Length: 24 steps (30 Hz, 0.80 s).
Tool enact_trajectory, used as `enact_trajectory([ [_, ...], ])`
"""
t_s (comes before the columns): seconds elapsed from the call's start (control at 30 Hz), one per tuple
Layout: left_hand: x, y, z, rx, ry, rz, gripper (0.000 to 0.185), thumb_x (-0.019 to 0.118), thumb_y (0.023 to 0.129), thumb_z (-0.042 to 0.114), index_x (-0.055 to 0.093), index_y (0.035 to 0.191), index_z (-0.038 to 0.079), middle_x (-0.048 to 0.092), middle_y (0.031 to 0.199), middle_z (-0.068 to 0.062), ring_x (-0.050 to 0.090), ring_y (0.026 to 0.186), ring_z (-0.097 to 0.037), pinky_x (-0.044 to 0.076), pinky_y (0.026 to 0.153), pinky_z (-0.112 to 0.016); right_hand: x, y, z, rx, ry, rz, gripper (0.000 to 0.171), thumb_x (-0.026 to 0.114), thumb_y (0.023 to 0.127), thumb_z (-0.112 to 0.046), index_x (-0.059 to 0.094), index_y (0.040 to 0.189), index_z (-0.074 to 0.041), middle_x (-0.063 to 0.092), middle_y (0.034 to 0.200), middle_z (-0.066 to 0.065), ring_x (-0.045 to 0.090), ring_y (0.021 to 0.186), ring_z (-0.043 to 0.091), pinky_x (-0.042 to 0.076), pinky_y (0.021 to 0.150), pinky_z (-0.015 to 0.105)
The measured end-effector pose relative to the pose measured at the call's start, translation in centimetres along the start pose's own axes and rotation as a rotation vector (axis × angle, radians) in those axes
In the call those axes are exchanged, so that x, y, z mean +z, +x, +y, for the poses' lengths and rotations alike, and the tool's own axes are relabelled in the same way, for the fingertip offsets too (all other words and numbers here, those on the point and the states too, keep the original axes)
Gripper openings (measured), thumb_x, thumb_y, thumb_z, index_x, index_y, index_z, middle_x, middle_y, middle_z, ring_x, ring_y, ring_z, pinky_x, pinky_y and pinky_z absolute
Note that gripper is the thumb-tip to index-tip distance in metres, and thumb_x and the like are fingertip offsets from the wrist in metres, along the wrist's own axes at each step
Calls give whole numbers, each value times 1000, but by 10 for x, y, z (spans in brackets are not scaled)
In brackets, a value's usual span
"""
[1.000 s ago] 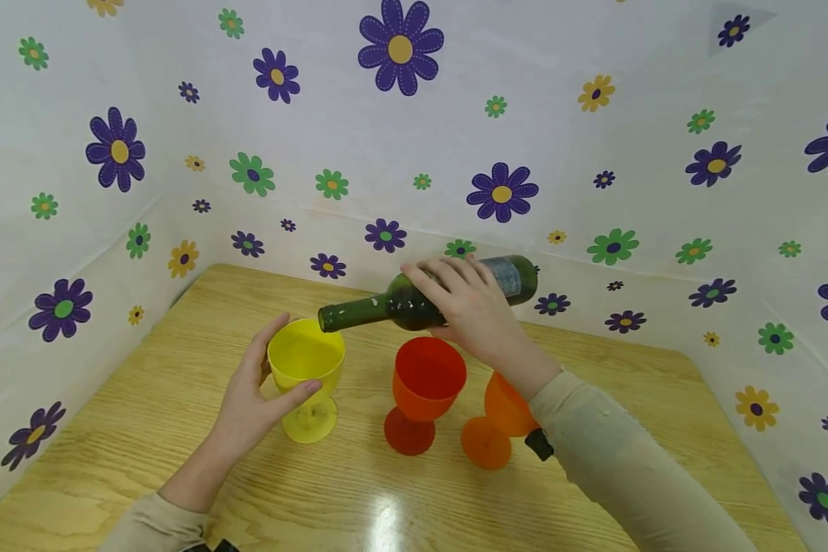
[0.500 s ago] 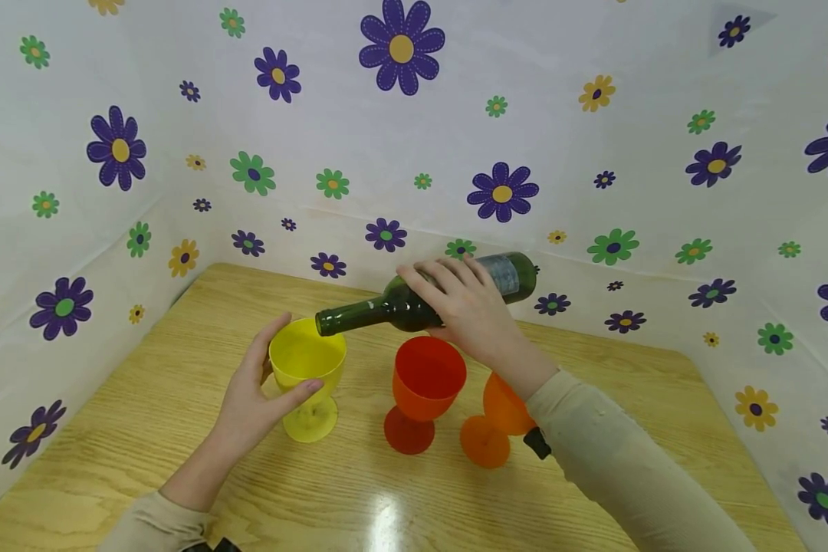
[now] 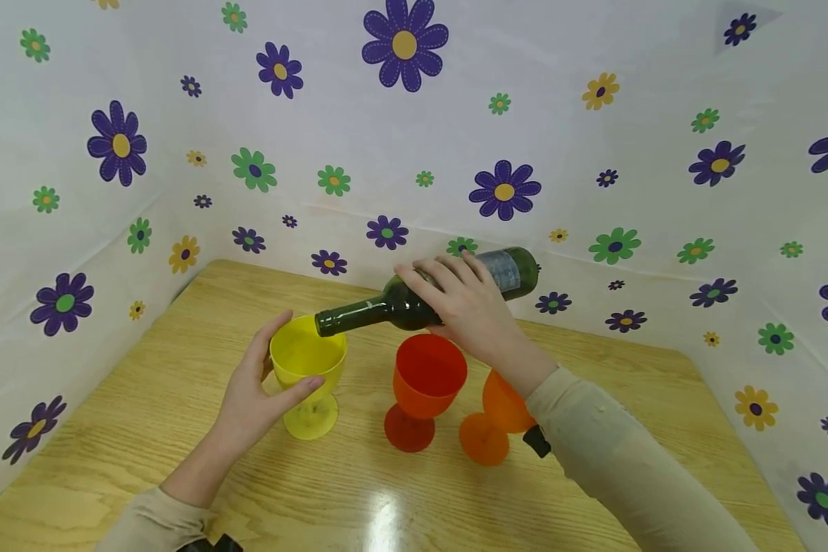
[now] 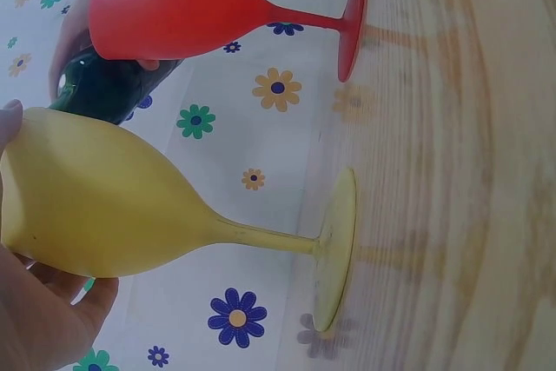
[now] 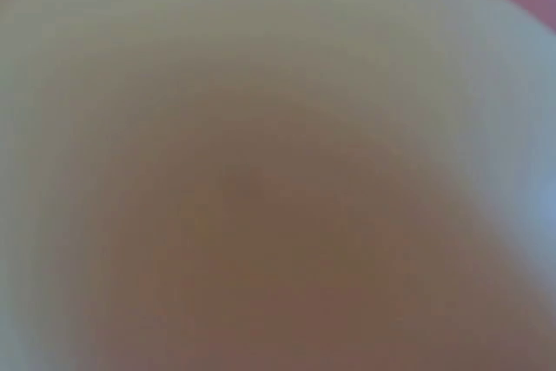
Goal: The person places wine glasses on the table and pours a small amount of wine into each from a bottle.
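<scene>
Since a second ago, the green bottle [image 3: 428, 295] has been tipped a tiny bit more, so its back end sits a little higher, and the cups have stayed in their spots. The bottle is held almost flat by the right hand [image 3: 472, 310], with the fingers [image 3: 431, 280] curled over the top of its fat middle. Its open mouth is pointed to 9 o'clock and is held just above the rim of the yellow cup [image 3: 307, 368]. The yellow cup is held by the left hand [image 3: 251, 402]: the thumb is set on the near side of the bowl, and the other fingers are wrapped around the far side at 9 o'clock, partly open in a C shape. The cup is stood upright on the wooden table [image 3: 145, 399]. A red cup [image 3: 424, 383] is seen just beside it at 3 o'clock, and an orange cup [image 3: 497, 422] is found next to that, partly hidden by the right sleeve. Only a soft blur is shown by the right wrist view.
</scene>
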State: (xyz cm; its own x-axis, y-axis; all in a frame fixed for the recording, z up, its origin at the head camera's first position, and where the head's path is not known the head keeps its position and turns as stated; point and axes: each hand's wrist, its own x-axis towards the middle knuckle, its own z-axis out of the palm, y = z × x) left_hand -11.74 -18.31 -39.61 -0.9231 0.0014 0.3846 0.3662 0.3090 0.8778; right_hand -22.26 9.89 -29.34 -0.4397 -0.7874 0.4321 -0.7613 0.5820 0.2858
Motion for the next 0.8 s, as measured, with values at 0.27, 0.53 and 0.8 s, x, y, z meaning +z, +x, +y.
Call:
enact_trajectory([
  [0.27, -1, 1, 1, -1, 8, -3, 85, 76, 82, 14, 27, 150, 23, 33, 149, -12, 31, 135, -34, 25, 105, -63, 0, 3, -1, -11, -7, -7, 92, 87, 68, -32, 37, 145, -23, 51, 133, 11, 44, 123, 34, 30, 105, 56],
  [0.53, -1, 0, 0, -4, 1, -4, 84, 77, 82, 14, 28, 150, 24, 34, 149, -11, 32, 135, -35, 26, 104, -63, -2, 4, -2, 5, -14, -36, 93, 86, 69, -33, 35, 146, -24, 50, 134, 11, 44, 123, 35, 27, 107, 56],
  [0.8, -1, 0, -1, -4, -3, -7, 84, 76, 82, 15, 28, 150, 24, 33, 149, -11, 30, 136, -34, 25, 105, -63, -2, 5, -2, 3, -27, -36, 92, 86, 69, -35, 35, 146, -24, 51, 133, 11, 45, 122, 35, 30, 106, 56],
])
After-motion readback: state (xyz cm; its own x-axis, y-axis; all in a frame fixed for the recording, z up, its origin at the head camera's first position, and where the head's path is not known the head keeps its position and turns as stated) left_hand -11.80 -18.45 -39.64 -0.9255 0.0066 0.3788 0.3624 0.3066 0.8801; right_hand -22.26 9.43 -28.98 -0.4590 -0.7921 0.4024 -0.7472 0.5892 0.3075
